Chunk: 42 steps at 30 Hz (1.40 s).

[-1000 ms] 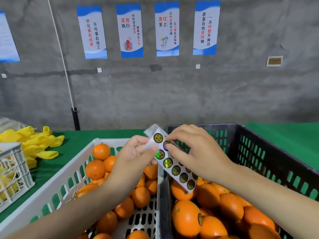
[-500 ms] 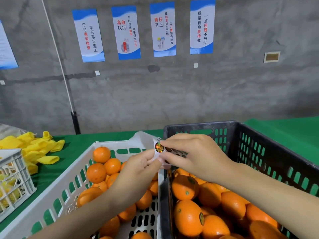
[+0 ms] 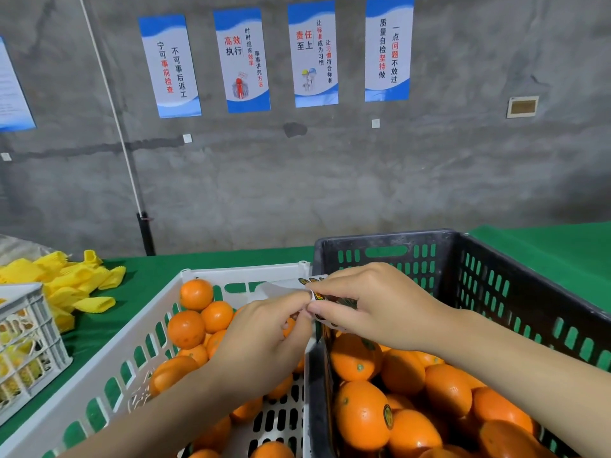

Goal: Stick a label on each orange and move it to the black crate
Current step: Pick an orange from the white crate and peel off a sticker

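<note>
A white crate [image 3: 139, 338] on the left holds several loose oranges [image 3: 186, 328]. The black crate [image 3: 535, 302] on the right holds several oranges [image 3: 362, 414], one with a dark round label on its side. Over the seam between the crates, my left hand [image 3: 261, 338] and my right hand [image 3: 373, 309] meet. Both pinch a white label strip [image 3: 291, 285] with round dark-and-gold stickers. The strip is bent over my left thumb, and my right fingertips pinch a sticker [image 3: 319, 296] at the fold. Most of the strip is hidden under my right hand.
Yellow foam fruit sleeves [image 3: 66, 285] lie heaped on the green table [image 3: 545, 246] at the left. A small grey crate [image 3: 29, 342] with more yellow sleeves stands at the left edge. A concrete wall with posters rises behind the table.
The strip hung down with several stickers showing; it is now folded flat over my left thumb. Both hands dropped slightly, and my right fingertips closed on a sticker at the fold.
</note>
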Each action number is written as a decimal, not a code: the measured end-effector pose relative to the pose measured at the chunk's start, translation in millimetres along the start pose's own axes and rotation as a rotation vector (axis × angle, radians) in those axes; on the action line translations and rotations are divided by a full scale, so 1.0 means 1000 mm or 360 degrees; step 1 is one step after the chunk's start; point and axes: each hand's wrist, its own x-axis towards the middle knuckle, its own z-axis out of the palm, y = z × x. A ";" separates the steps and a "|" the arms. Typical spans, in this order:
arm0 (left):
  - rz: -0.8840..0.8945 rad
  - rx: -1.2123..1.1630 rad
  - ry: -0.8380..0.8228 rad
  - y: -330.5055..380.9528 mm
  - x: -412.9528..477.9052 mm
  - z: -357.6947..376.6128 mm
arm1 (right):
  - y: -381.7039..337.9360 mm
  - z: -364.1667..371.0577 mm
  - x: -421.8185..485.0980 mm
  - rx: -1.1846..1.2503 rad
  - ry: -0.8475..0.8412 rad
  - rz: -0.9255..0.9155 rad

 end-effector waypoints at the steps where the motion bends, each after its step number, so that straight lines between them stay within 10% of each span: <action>1: -0.0015 -0.0013 0.0011 0.001 0.000 -0.001 | 0.000 -0.001 0.000 -0.0016 -0.0002 -0.0004; 15: -0.0210 -0.0009 0.0039 -0.001 0.003 -0.004 | 0.007 -0.001 0.002 0.0291 0.0155 0.0027; 24: -0.0533 -0.1185 -0.0260 0.003 0.007 -0.003 | 0.006 -0.008 0.006 0.0544 0.0642 0.0238; 29: -0.0478 -0.1552 -0.0382 0.000 0.011 -0.006 | 0.001 -0.008 0.002 0.0063 0.0485 0.0047; 42: -0.0720 -0.1520 -0.0335 -0.010 0.014 -0.009 | 0.007 0.006 0.004 0.0577 0.0261 0.0315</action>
